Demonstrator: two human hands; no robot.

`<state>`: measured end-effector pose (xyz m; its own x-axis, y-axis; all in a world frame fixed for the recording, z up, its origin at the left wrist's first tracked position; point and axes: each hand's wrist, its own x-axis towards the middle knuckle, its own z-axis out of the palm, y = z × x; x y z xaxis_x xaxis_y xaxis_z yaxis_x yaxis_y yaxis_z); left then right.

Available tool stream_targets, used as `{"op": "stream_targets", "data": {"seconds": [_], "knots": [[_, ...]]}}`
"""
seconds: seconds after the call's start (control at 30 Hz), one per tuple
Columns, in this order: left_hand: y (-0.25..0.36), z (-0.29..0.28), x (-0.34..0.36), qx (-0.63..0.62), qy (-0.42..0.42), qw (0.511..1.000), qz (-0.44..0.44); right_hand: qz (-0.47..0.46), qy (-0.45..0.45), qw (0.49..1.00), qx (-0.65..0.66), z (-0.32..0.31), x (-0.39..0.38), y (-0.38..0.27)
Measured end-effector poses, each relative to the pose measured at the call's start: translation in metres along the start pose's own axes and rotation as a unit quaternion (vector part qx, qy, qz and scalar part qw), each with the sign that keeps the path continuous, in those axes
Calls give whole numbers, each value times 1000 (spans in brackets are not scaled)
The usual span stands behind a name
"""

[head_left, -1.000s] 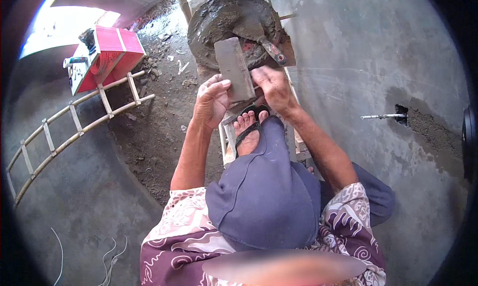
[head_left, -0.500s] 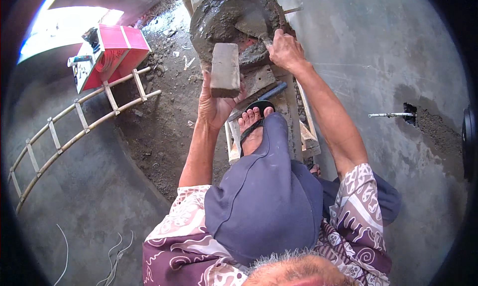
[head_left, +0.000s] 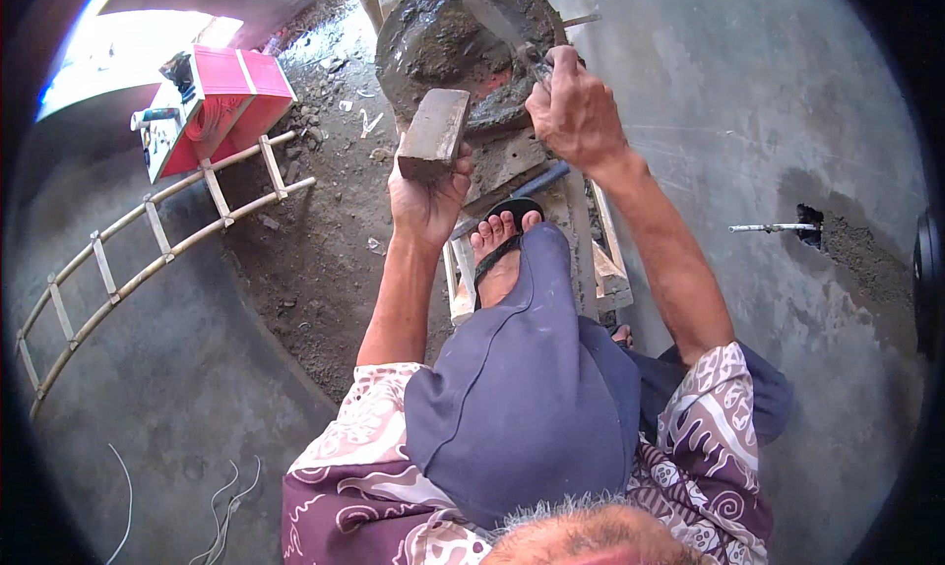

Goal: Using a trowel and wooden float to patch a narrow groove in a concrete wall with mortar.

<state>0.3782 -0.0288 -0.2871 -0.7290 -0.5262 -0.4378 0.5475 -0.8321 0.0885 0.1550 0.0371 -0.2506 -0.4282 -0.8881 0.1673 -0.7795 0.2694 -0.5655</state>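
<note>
While our left hand (head_left: pixel 428 196) gripped the grey brick (head_left: pixel 433 132), long axis running near to far, our right hand (head_left: pixel 576 112) clenched the trowel (head_left: pixel 502 24) over the mortar pan (head_left: pixel 443 43), just beyond.

One brick (head_left: pixel 433 132), one trowel (head_left: pixel 502 24), one ladder (head_left: pixel 148 235)

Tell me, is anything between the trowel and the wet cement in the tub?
Nothing visible. The right hand holds the metal trowel with its blade right over the grey wet mortar in the round tub. The rectangular grey brick, held in the left hand, sits lower down, off to the side.
</note>
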Motion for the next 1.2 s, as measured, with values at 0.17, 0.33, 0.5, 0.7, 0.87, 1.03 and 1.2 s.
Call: {"op": "stream_targets", "data": {"seconds": [0.17, 0.33, 0.5, 0.7, 0.87, 1.03, 1.2], "knots": [[-12, 13, 11, 11, 56, 998, -4, 45, -192, 979, -45, 13, -10, 24], [1, -4, 11, 7, -10, 1000, -15, -100, 3, 994, 35, -13, -39, -14], [-6, 1, 18, 46, 96, 993, 55, -259, -27, 965, 22, -20, -61, -33], [6, 4, 11, -92, -142, 978, -124, -163, -92, 972, -140, -8, -37, 32], [11, -5, -2, 29, 37, 998, 34, -333, 10, 943, 23, -6, -55, -24], [8, 7, 9, -24, -91, 991, -94, -116, -41, 991, -52, -6, -32, 49], [16, 3, -6, 28, 20, 998, -47, -347, 38, 935, 58, -1, -51, -25]]}}
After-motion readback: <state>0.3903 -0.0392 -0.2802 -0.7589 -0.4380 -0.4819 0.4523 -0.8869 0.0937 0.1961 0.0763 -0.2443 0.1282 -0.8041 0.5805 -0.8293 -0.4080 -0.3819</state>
